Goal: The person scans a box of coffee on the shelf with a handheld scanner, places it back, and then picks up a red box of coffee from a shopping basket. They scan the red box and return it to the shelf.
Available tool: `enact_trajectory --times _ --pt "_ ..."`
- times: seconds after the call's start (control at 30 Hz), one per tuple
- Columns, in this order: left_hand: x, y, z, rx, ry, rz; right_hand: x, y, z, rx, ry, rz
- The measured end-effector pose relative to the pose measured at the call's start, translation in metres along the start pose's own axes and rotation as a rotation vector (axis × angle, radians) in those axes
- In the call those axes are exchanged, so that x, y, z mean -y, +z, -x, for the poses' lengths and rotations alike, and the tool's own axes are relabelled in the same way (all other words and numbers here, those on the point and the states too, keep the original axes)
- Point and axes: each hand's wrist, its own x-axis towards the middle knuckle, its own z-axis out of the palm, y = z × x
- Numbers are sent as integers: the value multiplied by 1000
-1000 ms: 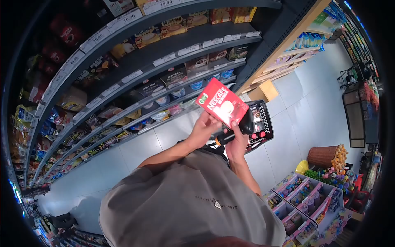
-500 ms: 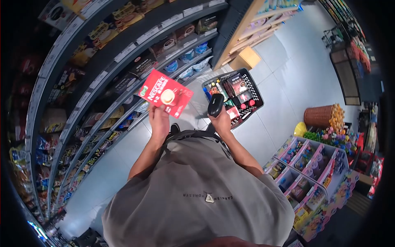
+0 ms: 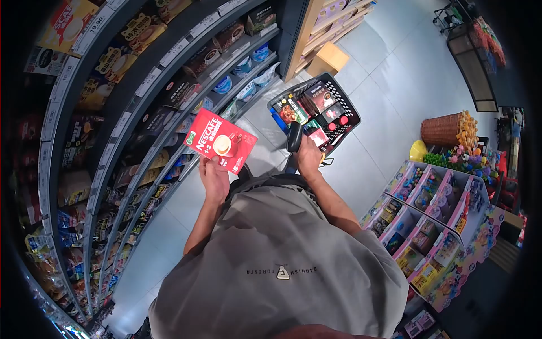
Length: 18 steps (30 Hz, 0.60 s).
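Note:
My left hand (image 3: pixel 215 179) grips a red Nescafe coffee box (image 3: pixel 222 139) by its lower corner, and the printed front with a cup picture faces up. The fingers behind the box are hidden. My right hand (image 3: pixel 309 156) is closed round the black pull handle (image 3: pixel 294 137) of a shopping basket (image 3: pixel 354 115) standing on the floor. Inside the basket, a dark box (image 3: pixel 324 96) and a food packet with a dish picture (image 3: pixel 290 112) lie near red-capped items (image 3: pixel 331 129).
Curved shelves (image 3: pixel 141 107) with coffee boxes and bags run along my left. A cardboard box (image 3: pixel 328 59) sits on the floor beyond the basket, beside a wooden rack (image 3: pixel 316 34). To my right stand a toy display (image 3: pixel 432 209) and a wicker basket (image 3: pixel 443 130).
The view has shifted a little, with more of the shelves showing. The coffee box has moved slightly left and down in the picture. Both hands keep their holds.

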Motion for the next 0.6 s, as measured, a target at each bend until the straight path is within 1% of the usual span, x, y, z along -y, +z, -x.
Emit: enact_trajectory --times 0.1,0.27,0.37,0.4,0.53,0.6 --pt "1 10 3 13 -17 -7 -8 5 1 30 63 -76" --pt "9 24 7 13 -45 11 -19 -6 -4 64 47 -124" --pt "15 34 11 -12 -32 -3 -26 -10 -13 -36 -21 -107" --pt "17 36 12 -12 -32 -5 -30 -11 -15 0 -7 -127" --pt "30 46 16 -6 -58 3 -45 -17 -28 26 -36 -107" --pt "34 54 16 -10 -66 -27 -51 -20 -33 34 -15 -103"
